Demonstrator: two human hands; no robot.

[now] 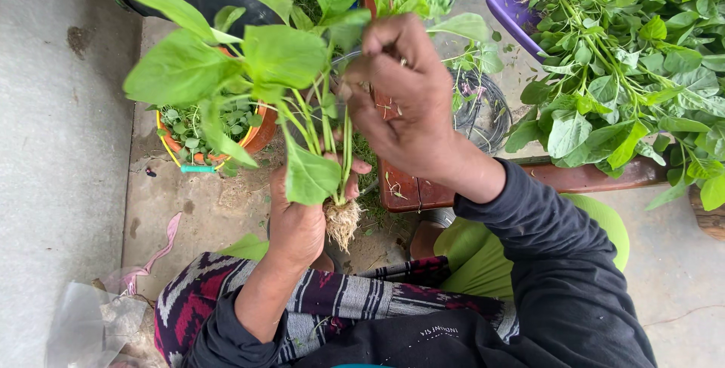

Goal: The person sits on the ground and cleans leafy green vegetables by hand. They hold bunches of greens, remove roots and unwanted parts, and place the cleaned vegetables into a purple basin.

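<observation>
Both grips clench the spinach bunch (302, 111), left hand (298, 221) low, right hand (404, 107) above, orange basket (260, 135) behind.

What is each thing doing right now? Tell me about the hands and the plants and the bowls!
left hand: closed around the stems just above the roots
right hand: up among the stems, fingers curled
bunch of leafy greens: held upright, pale roots hanging below the fist
orange basket: on the ground, holding small leaves
purple tub: tilted, greens spilling out
pile of greens: lying loose, roots attached
</observation>
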